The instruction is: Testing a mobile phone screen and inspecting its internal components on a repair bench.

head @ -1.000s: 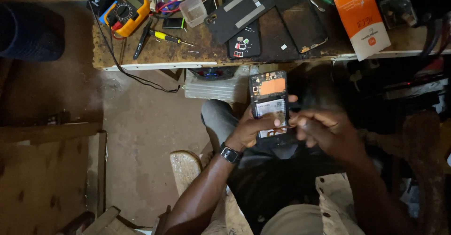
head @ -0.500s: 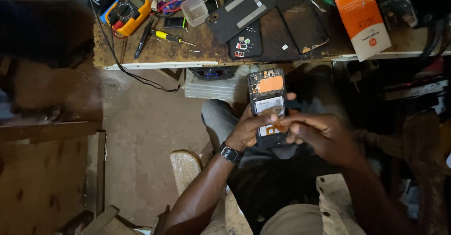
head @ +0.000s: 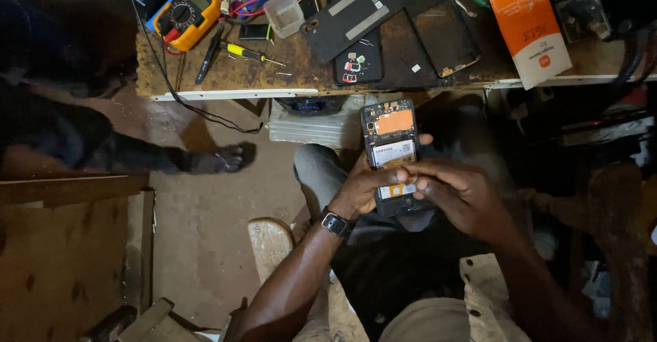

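An opened smartphone (head: 391,142) with its back cover off shows an orange part near the top and a white-labelled battery below. My left hand (head: 365,188) grips it from the left side, a smartwatch (head: 337,224) on that wrist. My right hand (head: 457,195) rests on the phone's lower half, its fingertips pinched together over the battery's lower edge. I hold the phone above my lap, just in front of the workbench (head: 308,75).
On the bench lie a yellow multimeter (head: 186,14), a yellow-handled screwdriver (head: 248,53), black phone back covers (head: 438,20), a clear plastic box (head: 284,14) and an orange-and-white carton (head: 530,24). Another person's leg and sandalled foot (head: 219,157) stretch in from the left.
My right hand has moved left onto the phone's lower half. Another person's leg and foot have come into view at the left.
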